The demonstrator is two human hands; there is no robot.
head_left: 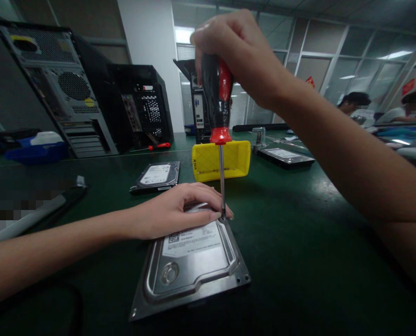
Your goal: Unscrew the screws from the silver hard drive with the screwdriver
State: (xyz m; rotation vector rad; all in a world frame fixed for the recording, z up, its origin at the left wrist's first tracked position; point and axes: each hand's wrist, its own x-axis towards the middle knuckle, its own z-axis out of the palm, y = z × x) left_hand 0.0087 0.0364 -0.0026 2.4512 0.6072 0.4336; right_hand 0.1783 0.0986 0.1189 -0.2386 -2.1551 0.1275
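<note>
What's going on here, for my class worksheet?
A person's right hand grips a red-and-black screwdriver upright, its tip near the right edge of a hard drive. The left hand lies across that drive, close to the tip. Behind sits a yellow bin, a second hard drive to its left.

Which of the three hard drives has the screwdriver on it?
The nearest drive, with the left hand resting on it: the screwdriver stands at its right edge. The left-rear drive and right-rear drive have neither hand nor tool.

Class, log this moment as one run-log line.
left hand: resting on hard drive | right hand: gripping screwdriver, near upright, tip at drive's edge | beyond: yellow bin
</note>
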